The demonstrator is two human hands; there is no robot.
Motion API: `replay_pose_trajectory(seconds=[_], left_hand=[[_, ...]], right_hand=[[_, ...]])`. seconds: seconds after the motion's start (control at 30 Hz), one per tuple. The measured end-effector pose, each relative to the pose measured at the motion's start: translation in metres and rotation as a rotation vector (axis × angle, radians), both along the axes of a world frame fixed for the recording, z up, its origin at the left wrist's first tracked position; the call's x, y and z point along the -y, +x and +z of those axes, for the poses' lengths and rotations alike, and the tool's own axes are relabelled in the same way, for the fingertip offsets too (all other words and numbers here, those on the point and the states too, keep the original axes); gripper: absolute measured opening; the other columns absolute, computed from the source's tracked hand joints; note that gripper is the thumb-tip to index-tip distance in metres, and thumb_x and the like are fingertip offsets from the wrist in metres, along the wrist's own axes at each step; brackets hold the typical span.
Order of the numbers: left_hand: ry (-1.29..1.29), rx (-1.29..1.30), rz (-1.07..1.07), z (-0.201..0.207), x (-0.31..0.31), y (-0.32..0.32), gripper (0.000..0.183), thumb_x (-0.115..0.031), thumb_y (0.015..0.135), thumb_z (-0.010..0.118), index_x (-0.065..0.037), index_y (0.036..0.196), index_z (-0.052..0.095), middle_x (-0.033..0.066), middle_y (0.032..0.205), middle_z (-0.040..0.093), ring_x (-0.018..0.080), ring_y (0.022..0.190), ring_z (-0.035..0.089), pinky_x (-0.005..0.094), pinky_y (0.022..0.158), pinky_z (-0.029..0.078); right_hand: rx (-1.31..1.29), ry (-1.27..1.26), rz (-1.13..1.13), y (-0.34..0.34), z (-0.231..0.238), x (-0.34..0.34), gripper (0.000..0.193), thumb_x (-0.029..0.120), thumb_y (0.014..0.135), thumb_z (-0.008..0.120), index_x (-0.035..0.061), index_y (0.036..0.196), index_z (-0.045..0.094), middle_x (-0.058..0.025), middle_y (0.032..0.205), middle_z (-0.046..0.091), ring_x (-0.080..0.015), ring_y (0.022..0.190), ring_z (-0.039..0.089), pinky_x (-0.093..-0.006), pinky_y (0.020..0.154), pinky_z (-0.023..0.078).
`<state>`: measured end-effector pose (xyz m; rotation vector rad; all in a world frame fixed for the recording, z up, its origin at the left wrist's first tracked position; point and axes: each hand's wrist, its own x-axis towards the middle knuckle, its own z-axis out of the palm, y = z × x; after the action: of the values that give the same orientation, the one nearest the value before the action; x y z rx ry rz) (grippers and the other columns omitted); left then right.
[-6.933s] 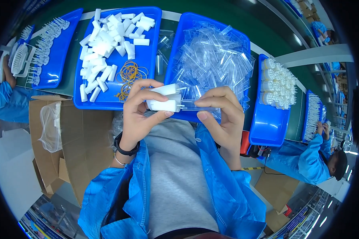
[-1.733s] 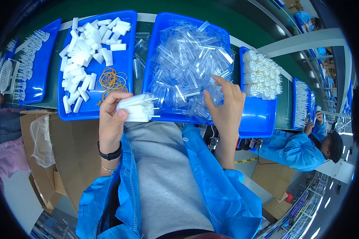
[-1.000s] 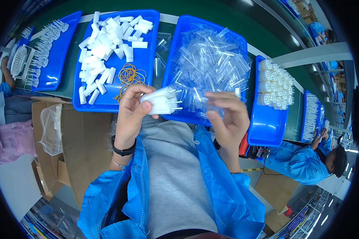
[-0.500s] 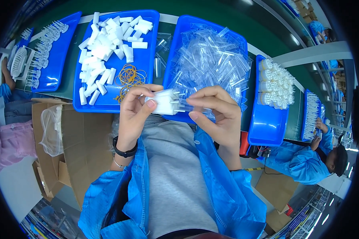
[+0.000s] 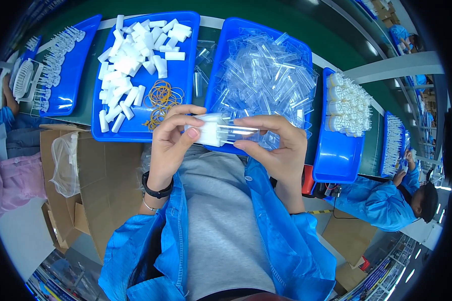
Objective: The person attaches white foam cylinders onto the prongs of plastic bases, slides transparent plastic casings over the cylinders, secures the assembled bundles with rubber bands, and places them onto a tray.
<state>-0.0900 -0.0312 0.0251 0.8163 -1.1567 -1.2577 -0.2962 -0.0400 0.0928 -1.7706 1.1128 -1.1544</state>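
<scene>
In front of my chest, my left hand [image 5: 172, 133] grips a white block-like bundle [image 5: 211, 131] between thumb and fingers. Thin pale prongs stick out of its right side. My right hand [image 5: 281, 138] pinches a clear plastic sleeve [image 5: 245, 133] by its edges, thumb below and fingers above. The sleeve lies end-on against the bundle, around or beside the prongs; I cannot tell exactly which. Just beyond my hands are a blue tray of short white cylinders [image 5: 130, 62], with orange rubber bands [image 5: 163, 98], and another heaped with clear plastic sleeves [image 5: 266, 75].
A blue tray [image 5: 339, 160] at right holds white bundles with prongs [image 5: 347, 105]. Pronged white parts [image 5: 52, 70] line a tray at far left. A cardboard box [image 5: 105, 185] stands left of me. A co-worker in blue [image 5: 381, 200] sits at right.
My right hand has shifted slightly, and its fingers now hold the clear sleeve straight against the prongs. My left hand keeps the white bundle nearly in place.
</scene>
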Motion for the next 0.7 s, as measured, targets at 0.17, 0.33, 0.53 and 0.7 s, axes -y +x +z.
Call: replay_pose_trajectory(seconds=[0.17,0.33,0.53,0.7], left_hand=[[-0.011,0.069,-0.036,0.012,-0.002,-0.003,0.027,0.003,0.074,0.070,-0.001,0.100,0.064,0.0130,0.119,0.051,0.0195,0.107,0.053,0.0305,0.088,0.048],[0.017,0.030,-0.040,0.010,-0.002,-0.003,0.033,0.007,0.069,0.072,0.000,0.100,0.063,0.0127,0.121,0.048,0.0203,0.109,0.054,0.0305,0.086,0.053],[0.000,0.022,-0.049,0.000,-0.002,0.002,0.031,0.009,0.069,0.072,0.000,0.097,0.062,0.0128,0.120,0.049,0.0199,0.107,0.054,0.0306,0.085,0.052],[0.028,0.008,-0.040,0.003,-0.003,-0.001,0.030,0.008,0.068,0.072,-0.001,0.095,0.062,0.0123,0.119,0.049,0.0201,0.107,0.054,0.0305,0.084,0.053]], right_hand=[[0.046,0.013,-0.037,0.008,-0.005,-0.002,0.033,0.011,0.064,0.082,0.0066,0.093,0.066,-0.0044,0.090,0.069,-0.0134,0.076,0.065,-0.0244,0.066,0.046],[-0.004,-0.057,-0.027,0.010,-0.004,-0.002,0.034,0.014,0.063,0.082,0.0082,0.092,0.065,-0.0036,0.088,0.068,-0.0147,0.075,0.065,-0.0254,0.068,0.044],[-0.086,-0.096,0.008,0.011,-0.003,0.000,0.033,0.016,0.063,0.082,0.0094,0.091,0.066,-0.0035,0.086,0.068,-0.0155,0.073,0.064,-0.0265,0.067,0.043],[-0.184,-0.114,0.028,0.005,0.005,0.003,0.031,0.013,0.061,0.082,0.0076,0.088,0.068,-0.0042,0.084,0.069,-0.0164,0.075,0.063,-0.0273,0.067,0.045]])
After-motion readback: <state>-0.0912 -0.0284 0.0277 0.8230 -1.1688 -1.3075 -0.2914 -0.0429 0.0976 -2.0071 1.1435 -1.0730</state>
